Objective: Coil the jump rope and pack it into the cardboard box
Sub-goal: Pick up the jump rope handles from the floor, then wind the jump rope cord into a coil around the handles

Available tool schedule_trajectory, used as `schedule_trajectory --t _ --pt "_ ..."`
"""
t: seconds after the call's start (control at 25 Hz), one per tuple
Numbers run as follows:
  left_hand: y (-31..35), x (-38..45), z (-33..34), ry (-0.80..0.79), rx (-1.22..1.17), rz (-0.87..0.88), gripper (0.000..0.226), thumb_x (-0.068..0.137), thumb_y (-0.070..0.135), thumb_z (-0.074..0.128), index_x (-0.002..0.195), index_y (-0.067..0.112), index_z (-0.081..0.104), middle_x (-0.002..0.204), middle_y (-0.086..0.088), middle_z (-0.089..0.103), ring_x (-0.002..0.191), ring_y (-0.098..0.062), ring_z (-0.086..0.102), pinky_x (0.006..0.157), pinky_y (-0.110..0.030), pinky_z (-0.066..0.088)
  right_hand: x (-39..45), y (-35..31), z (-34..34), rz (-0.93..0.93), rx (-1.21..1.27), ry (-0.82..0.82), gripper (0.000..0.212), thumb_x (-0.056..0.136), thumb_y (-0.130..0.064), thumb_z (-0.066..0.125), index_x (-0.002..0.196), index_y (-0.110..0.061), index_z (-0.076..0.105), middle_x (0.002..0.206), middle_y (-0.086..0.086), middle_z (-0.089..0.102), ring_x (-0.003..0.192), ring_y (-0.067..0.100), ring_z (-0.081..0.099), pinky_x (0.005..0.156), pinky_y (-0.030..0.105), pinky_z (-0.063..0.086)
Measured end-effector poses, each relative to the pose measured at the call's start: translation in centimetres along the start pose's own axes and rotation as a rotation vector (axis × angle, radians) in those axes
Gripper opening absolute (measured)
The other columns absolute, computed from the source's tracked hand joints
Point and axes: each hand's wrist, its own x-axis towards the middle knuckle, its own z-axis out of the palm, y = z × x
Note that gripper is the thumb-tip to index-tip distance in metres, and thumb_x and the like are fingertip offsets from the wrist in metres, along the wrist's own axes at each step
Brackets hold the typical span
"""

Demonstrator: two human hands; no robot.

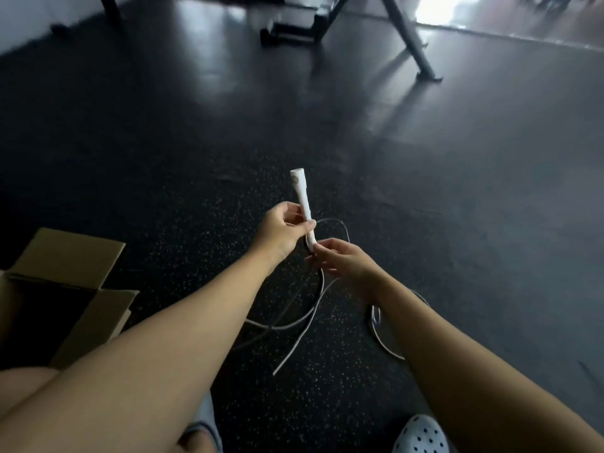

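Left hand (281,228): curled round the lower half of the white handle (303,204), thumb and fingers clasping it, held above the floor.
Right hand (343,259): fingertips pinching the bottom end of the handle, just where the cord leaves it.
Handle: nearly upright, top tilted slightly to the left, upper half clear of both hands.
Writing: faint round mark near the top of the handle, too small and blurred to read.
Cord (310,317): grey, hanging from the handle, loose on the floor in uneven loops between the forearms and out to the right; not coiled.
Cardboard box (70,253): at the left, flaps open, dark inside, well apart from the handle; no print visible on it.
Floor (457,191): dark, speckled, shiny with reflected light farther off.
Background: slanted metal legs (411,37) of some frame, blurred.
Bottom edge: white perforated shoe (421,434).
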Motion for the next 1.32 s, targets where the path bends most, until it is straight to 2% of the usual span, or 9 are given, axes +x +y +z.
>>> schedule_trajectory --t 0.16,0.24,0.32,0.44,0.56,0.68,0.8,1.08,1.32 --pt "6.6 -4.2 -1.1 0.064 -0.068 0.123 0.046 0.089 0.012 0.076 0.130 0.008 0.057 0.098 0.000 0.069 0.091 -0.016 0.065 0.061 -0.010 0.051 -5.1 -4.4 0.0 -0.177 0.075 0.004 0.017 0.104 -0.019 0.056 0.110 -0.006 0.064 0.083 0.010 0.068 0.076 0.023 0.065 0.074 0.032 0.058" --pt "8.8 -5.4 -2.0 0.192 0.009 0.305 0.087 0.081 0.017 0.084 0.152 0.014 0.033 0.112 -0.003 0.062 0.103 -0.020 0.060 0.085 -0.022 0.055 -7.1 -6.9 -0.7 -0.287 0.054 0.068 0.010 0.104 -0.019 0.056 0.099 -0.014 0.063 0.073 0.007 0.058 0.064 0.021 0.056 0.066 0.036 0.056" --pt "11.0 -5.8 -3.2 0.358 0.396 0.512 0.106 0.076 0.040 0.086 0.160 0.026 0.023 0.151 -0.013 0.043 0.135 -0.030 0.045 0.110 -0.043 0.038 -9.0 -9.7 -2.0 -0.367 -0.065 0.168 0.010 0.103 -0.020 0.058 0.094 -0.023 0.061 0.072 0.005 0.053 0.058 0.018 0.050 0.062 0.039 0.052" --pt "15.5 -6.9 -4.3 0.363 0.915 0.871 0.051 0.088 0.052 0.068 0.134 0.032 0.064 0.157 -0.009 0.048 0.151 -0.035 0.032 0.121 -0.059 0.007 -12.4 -14.6 -4.2 -0.474 -0.161 0.247 0.015 0.103 -0.017 0.057 0.094 -0.029 0.057 0.077 0.006 0.050 0.052 0.012 0.047 0.050 0.030 0.049" --pt "19.1 -8.6 -4.0 0.203 0.942 0.996 0.027 0.099 0.045 0.056 0.119 0.031 0.068 0.110 0.002 0.073 0.110 -0.026 0.066 0.104 -0.048 0.033 -15.5 -18.2 -5.2 -0.554 -0.223 0.266 0.004 0.102 -0.021 0.059 0.100 -0.024 0.061 0.084 0.010 0.054 0.059 0.022 0.049 0.052 0.035 0.044" --pt "21.3 -10.1 -4.3 -0.016 0.660 0.825 0.024 0.103 0.050 0.047 0.106 0.033 0.063 0.087 0.008 0.063 0.083 -0.017 0.065 0.074 -0.038 0.049 -17.4 -19.5 -5.2 -0.629 -0.240 0.307 0.009 0.103 -0.027 0.057 0.105 -0.021 0.064 0.080 0.007 0.057 0.060 0.019 0.051 0.052 0.032 0.046" --pt "23.5 -11.2 -4.9 -0.041 0.218 0.601 0.032 0.102 0.053 0.047 0.105 0.026 0.063 0.083 0.003 0.064 0.067 -0.011 0.058 0.063 -0.028 0.046 -18.5 -19.5 -5.1 -0.640 -0.054 0.342 0.029 0.108 -0.034 0.046 0.107 -0.015 0.069 0.076 0.009 0.052 0.054 0.015 0.048 0.049 0.030 0.044" --pt "26.6 -13.4 -2.8 -0.085 -0.819 0.306 0.020 0.111 0.033 0.031 0.107 0.024 0.048 0.122 -0.014 0.072 0.120 -0.031 0.067 0.109 -0.045 0.042 -19.0 -18.7 -1.7 -0.631 0.027 0.244 0.037 0.110 -0.035 0.037 0.110 -0.013 0.067 0.081 0.010 0.059 0.058 0.018 0.052 0.051 0.031 0.045" --pt "26.4 -13.4 -2.0 -0.038 -0.908 0.257 0.011 0.110 0.031 0.036 0.116 0.024 0.043 0.136 -0.014 0.066 0.128 -0.030 0.062 0.109 -0.043 0.043 -19.8 -19.0 -0.7 -0.654 0.012 0.203 0.029 0.107 -0.033 0.048 0.109 -0.006 0.060 0.082 0.011 0.057 0.062 0.019 0.049 0.052 0.026 0.042"
